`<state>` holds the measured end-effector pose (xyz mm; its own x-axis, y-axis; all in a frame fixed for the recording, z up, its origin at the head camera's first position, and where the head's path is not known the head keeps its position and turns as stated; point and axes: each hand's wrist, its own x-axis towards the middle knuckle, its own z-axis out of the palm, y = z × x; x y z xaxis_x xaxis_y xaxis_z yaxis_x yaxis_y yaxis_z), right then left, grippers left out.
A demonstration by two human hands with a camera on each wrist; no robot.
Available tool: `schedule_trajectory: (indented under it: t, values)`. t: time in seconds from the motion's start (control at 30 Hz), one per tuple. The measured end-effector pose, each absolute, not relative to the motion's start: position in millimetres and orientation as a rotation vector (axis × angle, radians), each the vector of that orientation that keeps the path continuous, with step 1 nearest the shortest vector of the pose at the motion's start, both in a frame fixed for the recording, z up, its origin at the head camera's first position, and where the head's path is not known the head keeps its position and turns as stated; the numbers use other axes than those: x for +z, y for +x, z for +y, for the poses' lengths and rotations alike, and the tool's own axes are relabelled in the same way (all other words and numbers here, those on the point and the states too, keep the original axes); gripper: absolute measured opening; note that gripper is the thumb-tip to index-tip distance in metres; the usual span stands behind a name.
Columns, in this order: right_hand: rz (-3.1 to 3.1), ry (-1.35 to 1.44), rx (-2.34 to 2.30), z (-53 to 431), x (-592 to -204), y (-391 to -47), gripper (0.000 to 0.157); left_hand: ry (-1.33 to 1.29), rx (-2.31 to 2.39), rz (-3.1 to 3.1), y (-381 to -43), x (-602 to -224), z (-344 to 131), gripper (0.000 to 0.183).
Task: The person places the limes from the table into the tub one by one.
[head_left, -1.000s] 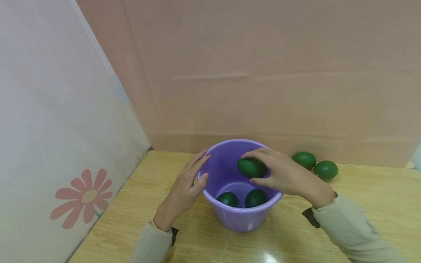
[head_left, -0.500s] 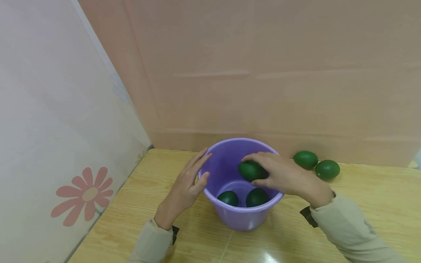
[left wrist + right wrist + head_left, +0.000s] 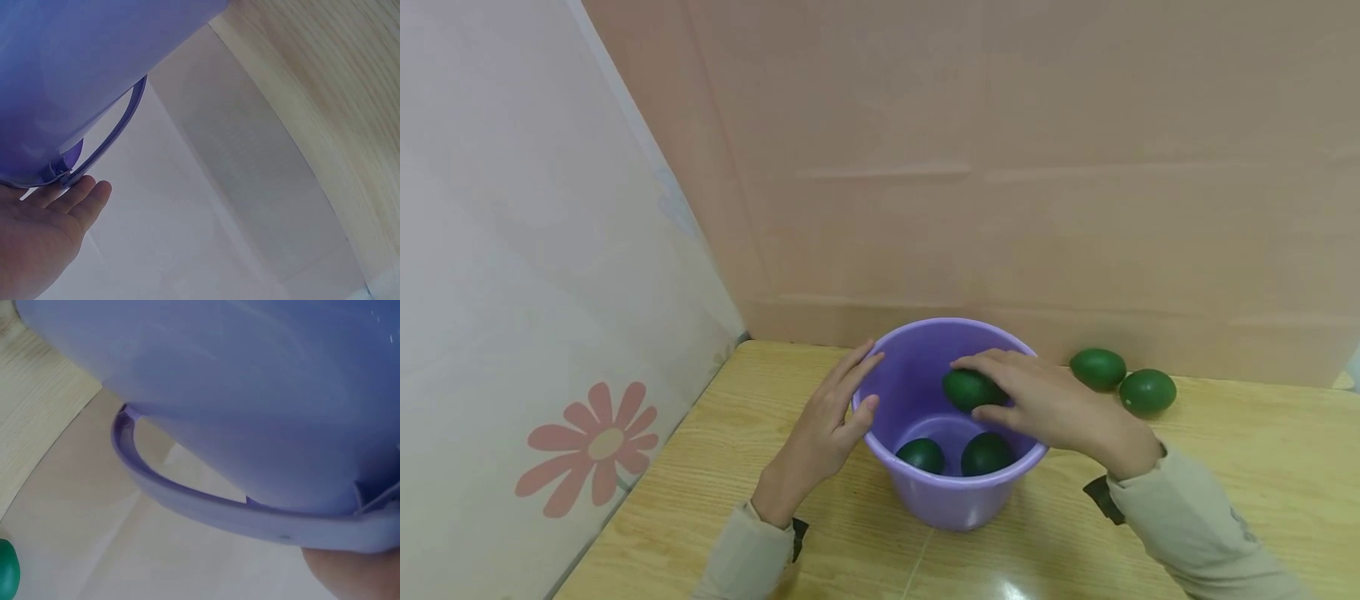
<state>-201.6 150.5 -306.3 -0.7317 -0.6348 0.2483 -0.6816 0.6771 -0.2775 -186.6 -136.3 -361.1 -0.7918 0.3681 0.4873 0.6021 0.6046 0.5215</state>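
Note:
A purple bucket [image 3: 955, 504] stands on the wooden table, its handle [image 3: 212, 512] hanging at the outside in the right wrist view. My right hand [image 3: 1052, 404] reaches over the right rim and holds a dark green avocado [image 3: 967, 390] between thumb and fingers, inside the mouth of the bucket. Two more avocados lie at the bottom, a left one [image 3: 921, 456] and a right one [image 3: 987, 454]. With fingers extended, my left hand [image 3: 820, 433] rests at the left rim. Its fingertips [image 3: 97, 197] show beside the handle in the left wrist view.
Two avocados lie on the table behind and right of the bucket, a farther one [image 3: 1097, 368] and a nearer one [image 3: 1147, 392]. A tan wall covering [image 3: 1000, 208] rises at the table's back edge. A pale panel with a flower print [image 3: 602, 446] borders the left.
The right hand has sunk very slightly with its avocado inside the bucket's mouth. The left hand stays at the rim, and the view has shifted a little.

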Motion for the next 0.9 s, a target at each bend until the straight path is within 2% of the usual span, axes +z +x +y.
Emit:
schedule_trajectory:
  t: [0.17,0.4,0.9]
  values:
    - [-2.722,1.049,0.656,151.3,-309.1,-202.1,0.037,-0.785,-1.004,-2.502,-186.8,-361.3,-136.5,0.052]
    - [-2.6,1.036,0.852,154.7,-318.5,-206.3,0.03,-0.785,-1.011,-2.497,-186.5,-362.3,-136.4,0.051]
    - [-2.463,1.026,0.861,160.1,-318.2,-205.1,0.031,-0.785,-1.009,-2.478,-187.7,-364.2,-136.1,0.051]
